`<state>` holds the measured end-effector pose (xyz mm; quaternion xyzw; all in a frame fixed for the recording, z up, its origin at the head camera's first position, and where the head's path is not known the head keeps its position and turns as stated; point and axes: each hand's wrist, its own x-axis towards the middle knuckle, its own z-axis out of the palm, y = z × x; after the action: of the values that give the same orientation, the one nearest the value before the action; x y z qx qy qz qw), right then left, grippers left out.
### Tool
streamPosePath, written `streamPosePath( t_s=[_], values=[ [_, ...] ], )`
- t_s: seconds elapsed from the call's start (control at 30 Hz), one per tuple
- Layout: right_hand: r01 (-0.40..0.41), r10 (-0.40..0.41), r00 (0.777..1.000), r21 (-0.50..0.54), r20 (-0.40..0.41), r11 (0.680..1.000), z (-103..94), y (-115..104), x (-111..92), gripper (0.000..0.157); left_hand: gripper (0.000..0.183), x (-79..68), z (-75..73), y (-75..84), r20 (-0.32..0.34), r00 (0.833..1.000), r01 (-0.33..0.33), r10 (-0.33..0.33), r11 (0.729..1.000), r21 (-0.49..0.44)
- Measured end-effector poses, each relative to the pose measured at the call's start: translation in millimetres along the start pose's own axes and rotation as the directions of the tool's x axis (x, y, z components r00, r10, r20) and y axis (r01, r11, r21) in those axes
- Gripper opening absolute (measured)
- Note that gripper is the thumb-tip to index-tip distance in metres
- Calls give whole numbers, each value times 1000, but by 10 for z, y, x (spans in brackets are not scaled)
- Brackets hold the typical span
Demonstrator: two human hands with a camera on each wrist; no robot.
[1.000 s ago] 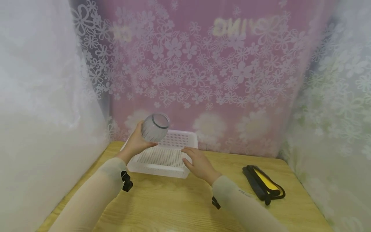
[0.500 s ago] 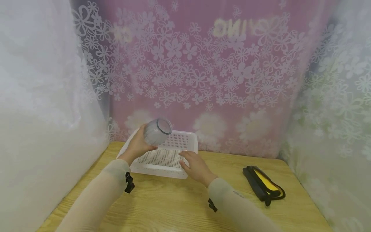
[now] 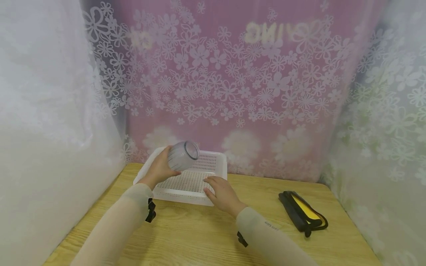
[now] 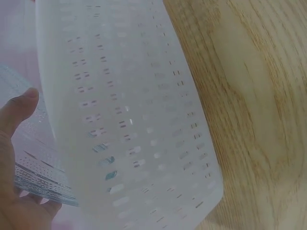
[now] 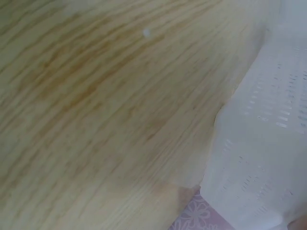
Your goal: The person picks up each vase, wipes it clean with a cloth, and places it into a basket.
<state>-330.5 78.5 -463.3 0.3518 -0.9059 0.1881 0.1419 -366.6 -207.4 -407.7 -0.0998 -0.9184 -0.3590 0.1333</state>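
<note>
My left hand (image 3: 159, 168) grips a clear ribbed glass jar (image 3: 181, 157) around its side. The jar is tilted, its round mouth facing up and to the right, over the left part of a white perforated plastic basket (image 3: 186, 198). In the left wrist view, the thumb and fingertips (image 4: 31, 93) lie on the patterned glass (image 4: 36, 172), partly behind the basket wall (image 4: 129, 96). My right hand (image 3: 226, 194) is at the basket's front right corner, fingers apart and loosely bent, holding nothing visible. Whether it touches the rim, I cannot tell.
On the right of the wooden table (image 3: 196, 236) lies a black pouch (image 3: 294, 210) with a yellow panel and a cord loop. A flowered pink curtain (image 3: 233, 92) hangs close behind the basket. Pale sheets (image 3: 43, 147) enclose both sides.
The left hand has lowered the jar a little and shifted it right, tipping its mouth further to the right. The right hand has drifted slightly left and down. The basket looks nearly unmoved.
</note>
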Motion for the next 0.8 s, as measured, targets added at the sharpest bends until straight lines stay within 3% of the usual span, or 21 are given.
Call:
streamPosePath(
  t_s=[0.47, 0.8],
  values=[
    [-17, 16, 1000, -39, -16, 999, 75, 28, -4, 41, 117, 9, 115, -68, 54, 998, 15, -20, 996, 90],
    [-7, 6, 1000, -66, -21, 998, 82, 10, -5, 40, 115, -8, 164, -104, 161, 985, 30, -67, 974, 225]
  ],
)
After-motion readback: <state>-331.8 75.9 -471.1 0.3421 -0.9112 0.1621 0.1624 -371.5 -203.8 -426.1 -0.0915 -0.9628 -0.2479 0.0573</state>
